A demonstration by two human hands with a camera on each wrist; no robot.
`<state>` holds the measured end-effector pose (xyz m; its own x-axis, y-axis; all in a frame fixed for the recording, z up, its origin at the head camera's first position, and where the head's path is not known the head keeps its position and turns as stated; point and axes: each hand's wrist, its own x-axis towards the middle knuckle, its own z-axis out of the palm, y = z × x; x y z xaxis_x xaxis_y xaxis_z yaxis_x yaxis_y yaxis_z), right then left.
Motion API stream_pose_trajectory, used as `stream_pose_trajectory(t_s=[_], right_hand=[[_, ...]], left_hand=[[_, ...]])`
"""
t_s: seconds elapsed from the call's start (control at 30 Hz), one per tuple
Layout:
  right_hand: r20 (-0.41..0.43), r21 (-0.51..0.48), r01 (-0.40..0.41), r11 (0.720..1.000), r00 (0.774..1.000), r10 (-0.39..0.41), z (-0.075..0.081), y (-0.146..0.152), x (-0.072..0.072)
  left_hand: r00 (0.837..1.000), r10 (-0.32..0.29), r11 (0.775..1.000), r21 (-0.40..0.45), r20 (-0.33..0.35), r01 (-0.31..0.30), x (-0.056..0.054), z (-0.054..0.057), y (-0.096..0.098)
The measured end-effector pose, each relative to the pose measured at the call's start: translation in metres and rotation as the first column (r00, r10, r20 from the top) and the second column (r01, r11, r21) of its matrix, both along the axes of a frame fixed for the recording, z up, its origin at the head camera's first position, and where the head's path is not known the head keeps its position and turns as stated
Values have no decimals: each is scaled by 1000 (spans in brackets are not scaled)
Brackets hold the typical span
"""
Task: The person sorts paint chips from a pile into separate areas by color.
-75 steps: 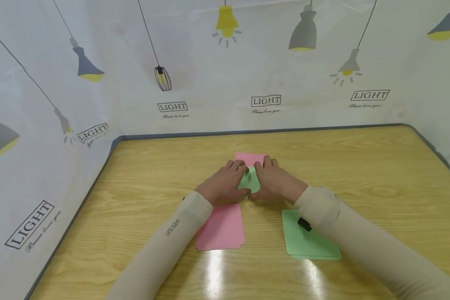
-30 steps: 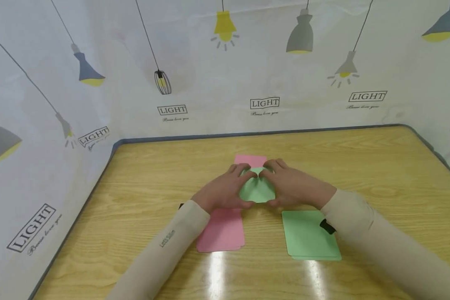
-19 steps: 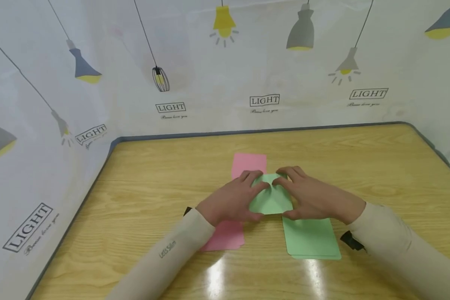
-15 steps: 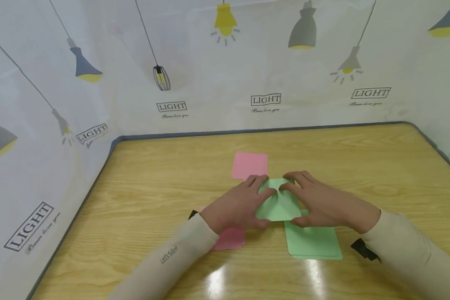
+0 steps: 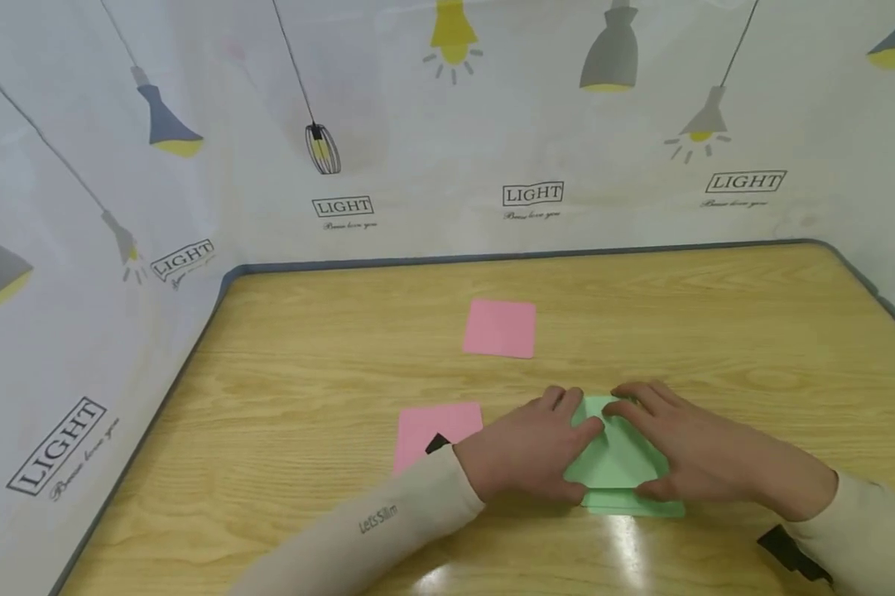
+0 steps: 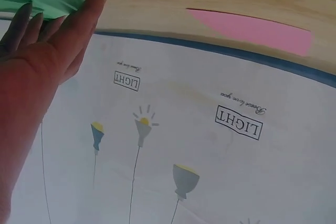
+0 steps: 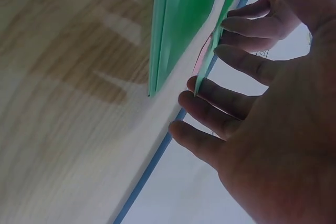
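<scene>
A green square card (image 5: 617,455) is held between both hands, by its left and right sides. My left hand (image 5: 532,451) grips the left side, thumb at the near corner and fingers at the far one. On the opposite side my right hand (image 5: 708,455) grips it the same way; in the right wrist view its fingertips curl at the edge of the card (image 7: 207,61). Beneath lies a stack of green cards (image 5: 633,503), mostly hidden by the held card, its near edge showing. The right wrist view shows a gap between the stack (image 7: 184,19) and the held card.
A single pink card (image 5: 501,329) lies farther back on the wooden table (image 5: 328,348). Pink cards (image 5: 435,422) lie at the near left, partly behind my left sleeve (image 5: 387,526). A white sheet printed with lamps (image 5: 432,149) stands around the table's back and sides.
Both hands have carried the green card toward me and to the right, from over the far pink card to above the green stack. The far pink card is now uncovered.
</scene>
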<state>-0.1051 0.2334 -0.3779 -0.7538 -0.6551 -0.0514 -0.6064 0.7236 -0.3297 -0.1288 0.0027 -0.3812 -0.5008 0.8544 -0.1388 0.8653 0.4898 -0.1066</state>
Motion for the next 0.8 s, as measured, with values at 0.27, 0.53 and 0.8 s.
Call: stream_pose_trajectory(t_s=[0.27,0.53,0.8], right_hand=[[21,-19,-15,1000,1000,15,-8,7,2],[-10,-47,-57,997,998,57,-11,10,1],[-13,-48,-75,996,997,74,-12,8,-4]], left_hand=[[999,38,999,-21,27,-37,8,-3,9],[1000,-12,1000,16,-9,12,7,-11,5],[1000,-9,999,42,0,9,5,-11,2]])
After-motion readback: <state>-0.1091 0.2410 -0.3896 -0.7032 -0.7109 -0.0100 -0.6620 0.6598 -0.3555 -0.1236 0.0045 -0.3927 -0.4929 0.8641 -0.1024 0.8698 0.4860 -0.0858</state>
